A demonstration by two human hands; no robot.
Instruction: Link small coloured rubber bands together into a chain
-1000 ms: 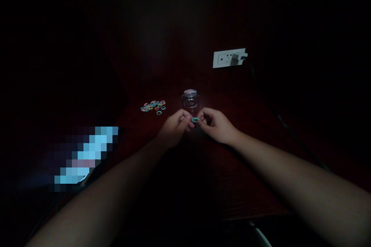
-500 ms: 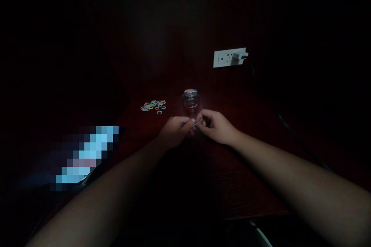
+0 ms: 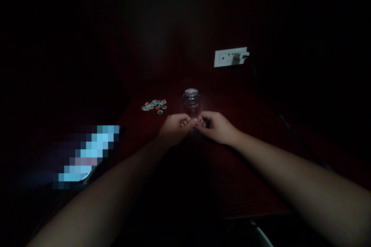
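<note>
My left hand (image 3: pixel 176 129) and my right hand (image 3: pixel 216 125) meet over the middle of the dark red table. Both are closed, thumbs against fingers, pinching a small green hair tie (image 3: pixel 198 124) between them. Only a short strip of it shows; the fingers hide the rest. Just beyond the hands stands a clear jar (image 3: pixel 191 101), upright, with a patterned lid on top. To the left of the jar lies a loose pile of small coloured hair ties (image 3: pixel 153 105), in green, yellow, pink and blue.
At the left edge of the table is a lit, blurred-out screen (image 3: pixel 97 150). A white wall socket (image 3: pixel 230 57) with a plug in it is on the back panel. A dark cable (image 3: pixel 290 124) runs along the right side. The surroundings are very dark.
My fingertips have drawn closer together, and less of the green hair tie shows between them. The jar and the pile stay in place.
</note>
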